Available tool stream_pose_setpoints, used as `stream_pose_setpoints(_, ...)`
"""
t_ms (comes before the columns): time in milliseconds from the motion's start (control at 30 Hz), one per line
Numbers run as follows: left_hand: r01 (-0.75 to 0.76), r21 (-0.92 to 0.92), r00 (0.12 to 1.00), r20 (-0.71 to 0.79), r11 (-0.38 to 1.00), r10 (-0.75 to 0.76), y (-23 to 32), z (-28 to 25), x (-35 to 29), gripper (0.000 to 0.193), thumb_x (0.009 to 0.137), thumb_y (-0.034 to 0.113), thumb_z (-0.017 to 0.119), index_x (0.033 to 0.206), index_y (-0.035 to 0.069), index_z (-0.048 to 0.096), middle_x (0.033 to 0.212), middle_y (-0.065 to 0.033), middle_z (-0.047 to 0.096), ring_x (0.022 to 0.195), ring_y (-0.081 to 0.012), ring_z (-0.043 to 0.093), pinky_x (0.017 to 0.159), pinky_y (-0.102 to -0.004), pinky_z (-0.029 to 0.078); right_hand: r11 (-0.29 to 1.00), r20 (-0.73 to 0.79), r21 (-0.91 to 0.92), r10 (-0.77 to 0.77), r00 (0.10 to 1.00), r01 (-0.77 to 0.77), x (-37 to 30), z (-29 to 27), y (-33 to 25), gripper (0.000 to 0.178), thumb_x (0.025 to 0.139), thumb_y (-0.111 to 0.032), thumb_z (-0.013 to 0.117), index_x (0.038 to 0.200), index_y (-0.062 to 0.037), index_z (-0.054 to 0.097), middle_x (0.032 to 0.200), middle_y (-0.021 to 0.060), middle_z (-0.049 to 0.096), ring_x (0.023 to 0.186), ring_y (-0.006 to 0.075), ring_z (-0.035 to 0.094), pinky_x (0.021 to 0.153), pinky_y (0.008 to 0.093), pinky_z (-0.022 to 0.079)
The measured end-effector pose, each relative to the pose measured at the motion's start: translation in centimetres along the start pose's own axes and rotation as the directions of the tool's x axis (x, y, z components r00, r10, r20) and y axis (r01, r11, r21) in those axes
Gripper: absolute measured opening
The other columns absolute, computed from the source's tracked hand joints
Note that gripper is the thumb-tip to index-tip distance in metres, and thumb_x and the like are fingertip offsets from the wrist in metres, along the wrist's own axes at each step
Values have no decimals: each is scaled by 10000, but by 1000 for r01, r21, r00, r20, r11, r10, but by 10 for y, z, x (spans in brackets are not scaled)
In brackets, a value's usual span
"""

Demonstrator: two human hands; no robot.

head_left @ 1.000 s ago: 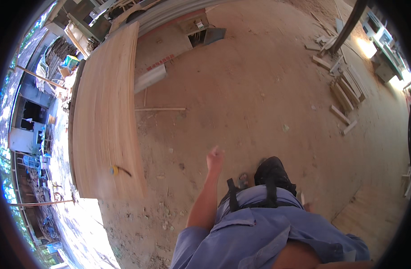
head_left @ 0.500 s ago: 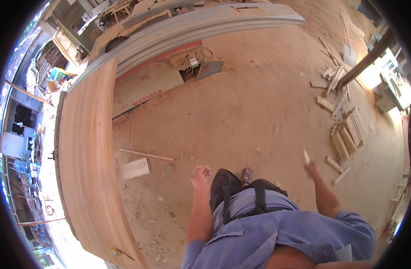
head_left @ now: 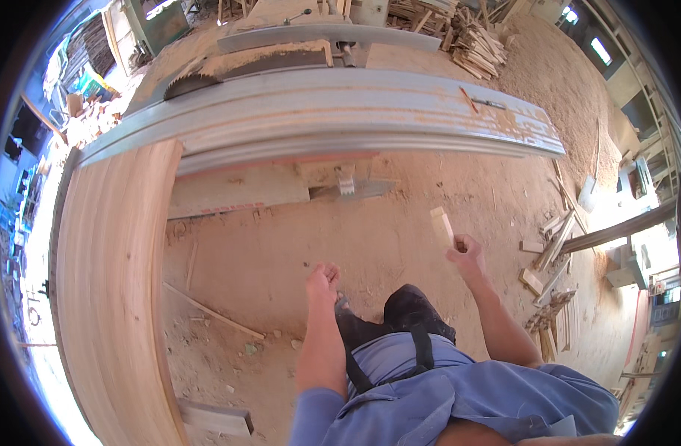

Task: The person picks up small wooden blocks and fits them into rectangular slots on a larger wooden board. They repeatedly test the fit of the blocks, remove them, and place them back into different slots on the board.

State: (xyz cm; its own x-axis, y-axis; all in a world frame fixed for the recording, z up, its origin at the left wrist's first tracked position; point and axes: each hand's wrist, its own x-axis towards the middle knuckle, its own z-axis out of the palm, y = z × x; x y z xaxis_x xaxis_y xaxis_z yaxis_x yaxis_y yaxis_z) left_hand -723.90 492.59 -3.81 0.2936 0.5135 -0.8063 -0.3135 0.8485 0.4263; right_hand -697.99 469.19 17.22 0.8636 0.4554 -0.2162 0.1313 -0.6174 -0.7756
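Note:
In front of me on the right, my right hand (head_left: 470,259) is closed around the lower end of a short pale wood block (head_left: 441,226), which points up and away from me. My left hand (head_left: 324,278) hangs over the ground ahead of my legs, fingers loosely curled, with nothing seen in it. Beyond both hands runs the long metal table of a panel saw (head_left: 333,100). A toothed round saw blade (head_left: 192,85) shows behind its left part. On my left lies a wide wooden plank (head_left: 121,282), its far end at the metal table; neither hand touches it.
A wooden post (head_left: 623,229) slants in at the right near scattered offcuts (head_left: 537,282). A shovel (head_left: 589,192) stands by the sawdust heap (head_left: 578,111). Scrap wood (head_left: 478,48) is piled far back. A thin strip (head_left: 218,312) and a thick offcut (head_left: 218,418) lie beside the plank.
The saw table now shows closer and lower in view. My right hand, with the wood block, has come up and inward from the right. My left hand stays ahead of my legs.

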Motion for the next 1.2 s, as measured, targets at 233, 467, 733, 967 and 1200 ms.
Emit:
stream_pose_setpoints(233,8,-83,1000,-28,996,-10,31,99,94,556,1080,262,508,1504,-57,343,1368,-265,580,1202,-393,606,1035,-480,522,937,77,-288,-181,980,196,193,47,-130,517,742,-240,794,1178,12,673,1070,205,714,980,359,694,874,451,541)
stream_pose_setpoints(467,134,-199,976,-142,971,-164,14,144,202,494,1090,268,482,1488,-6,382,1489,-298,471,1288,-416,548,1113,-505,452,705,202,-374,-573,794,603,367,137,-202,649,775,-167,773,1368,-40,544,1211,187,607,1179,400,567,977,498,496)
stream_pose_setpoints(733,155,-364,921,-283,918,-268,-32,182,297,101,1062,209,559,967,179,547,830,3,388,731,-183,387,651,-360,325,741,376,-262,-511,773,618,406,140,-212,695,772,-97,764,1417,-46,512,1167,191,617,1097,361,604,967,472,502)
stream_pose_setpoints(967,153,-418,898,-320,895,-302,-24,210,344,59,1038,171,591,992,148,563,844,-16,412,761,-185,420,678,-351,339,909,757,279,-10,653,-309,429,200,-280,706,849,-104,767,1465,19,446,1130,178,662,975,236,653,887,380,529)
stream_pose_setpoints(1200,104,-397,910,-332,912,-248,-30,229,357,78,1020,143,612,1076,91,595,915,-53,510,827,-202,507,740,-349,404,889,845,154,108,524,-431,435,254,-326,708,827,-80,732,1460,4,428,1142,187,620,1020,279,646,865,403,571)
